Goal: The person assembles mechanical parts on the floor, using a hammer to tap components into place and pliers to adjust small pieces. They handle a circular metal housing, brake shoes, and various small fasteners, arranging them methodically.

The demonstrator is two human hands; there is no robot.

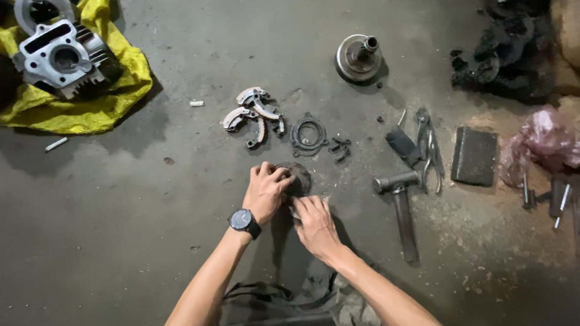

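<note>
Head view: dark round metal part (297, 178) sits on the concrete floor (135, 216), pinned so it can't spin. Left hand (267, 191) clamps over its left edge, fingers curled on top. Right hand (314, 224) presses at its lower rim; what it pinches, can't tell. Just beyond the hands: flat ring plate (308, 135), small bolts (340, 148), curved shoes (251, 112), laid out within reach. Right of the hands: hammer (401, 202), pliers (428, 148). Far left: engine head (61, 58) kept clean on yellow cloth (65, 108).
</note>
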